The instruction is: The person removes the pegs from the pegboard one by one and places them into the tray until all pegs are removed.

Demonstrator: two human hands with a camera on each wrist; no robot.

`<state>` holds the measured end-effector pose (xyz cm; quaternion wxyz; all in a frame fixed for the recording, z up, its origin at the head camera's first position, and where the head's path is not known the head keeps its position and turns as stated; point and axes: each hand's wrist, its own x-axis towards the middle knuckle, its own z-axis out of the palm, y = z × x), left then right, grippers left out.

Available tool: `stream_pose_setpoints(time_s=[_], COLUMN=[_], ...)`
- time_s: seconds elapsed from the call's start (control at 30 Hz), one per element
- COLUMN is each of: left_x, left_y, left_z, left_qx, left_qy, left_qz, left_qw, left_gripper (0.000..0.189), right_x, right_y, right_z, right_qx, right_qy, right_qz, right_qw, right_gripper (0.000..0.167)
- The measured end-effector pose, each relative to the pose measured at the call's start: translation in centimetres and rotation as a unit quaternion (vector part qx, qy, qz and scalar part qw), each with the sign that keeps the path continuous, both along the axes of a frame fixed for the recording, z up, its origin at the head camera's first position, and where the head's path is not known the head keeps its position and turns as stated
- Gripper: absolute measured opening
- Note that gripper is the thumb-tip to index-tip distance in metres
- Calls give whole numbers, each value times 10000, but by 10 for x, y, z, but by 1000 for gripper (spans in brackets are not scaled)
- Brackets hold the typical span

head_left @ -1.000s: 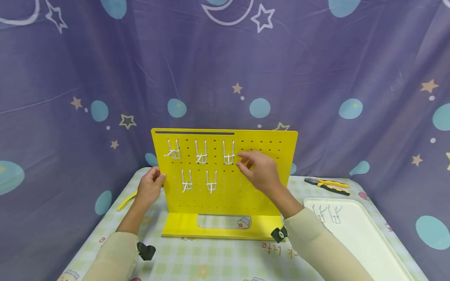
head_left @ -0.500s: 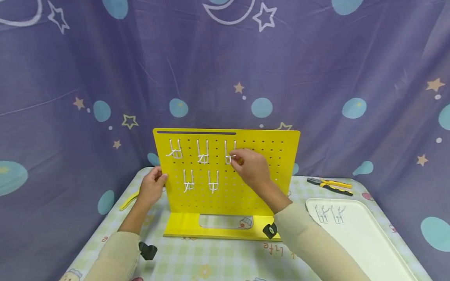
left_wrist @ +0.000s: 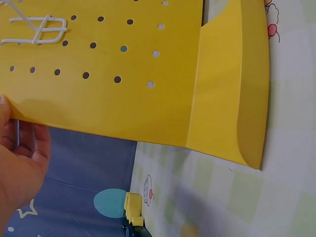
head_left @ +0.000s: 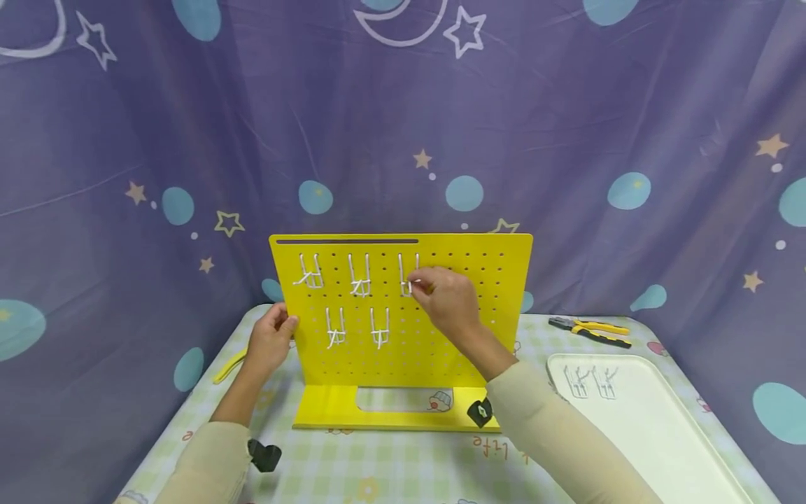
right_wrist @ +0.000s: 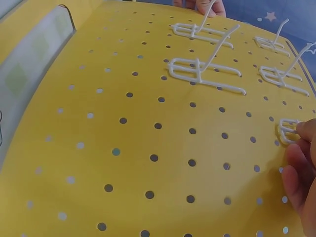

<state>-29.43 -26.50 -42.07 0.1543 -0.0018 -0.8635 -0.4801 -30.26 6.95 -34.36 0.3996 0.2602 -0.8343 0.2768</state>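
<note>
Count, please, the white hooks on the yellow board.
5: upper left hook, upper middle hook and upper right hook, partly covered by the right grip; below, lower left hook and lower right hook.

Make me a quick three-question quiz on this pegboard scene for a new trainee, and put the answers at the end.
1. True or false: in the head view, the pliers at the right lie outside the white tray.
2. How many white wire hooks hang in the lower row of the yellow pegboard?
3. Multiple choice: in the head view, which upper-row hook does the right hand touch? A, the left one; B, the middle one; C, the right one.

Key: 1, true. 2, two. 3, C.
</note>
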Motion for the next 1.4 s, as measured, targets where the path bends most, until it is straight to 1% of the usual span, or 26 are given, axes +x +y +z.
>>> stream_pose_setpoints(time_s=[0.33, 0.53, 0.63, 0.8, 1.1, 1.23, 1.4], left_x=[0, 1, 2, 3, 1, 2, 4], left_y=[-1, -2, -2, -2, -1, -1, -1], left_z=[-2, 0, 1, 0, -1, 0, 0], left_qx=[-44, -46, -43, -11, 2, -38, -1], left_qy=[54, -22, -2, 91, 80, 68, 60], left_qz=[-20, -14, -33, -58, -19, 6, -4], left_qw=[10000, 10000, 10000, 9999, 10000, 10000, 10000], left_gripper=[18, 21, 21, 20, 22, 21, 23], right_x=[1, 6, 10, 18, 35, 41, 45], right_y=[0, -2, -3, 4, 35, 52, 77], right_z=[-1, 3, 5, 8, 5, 1, -11], right_qx=[24, 1, -48, -94, -75, -115, -108], right_qy=[514, 530, 518, 319, -153, -389, -558], right_qz=[189, 222, 319, 482, 373, 372, 342], right_qw=[9985, 9983, 9981, 9983, 9992, 9985, 9978], right_gripper=[6, 5, 5, 5, 3, 5, 9])
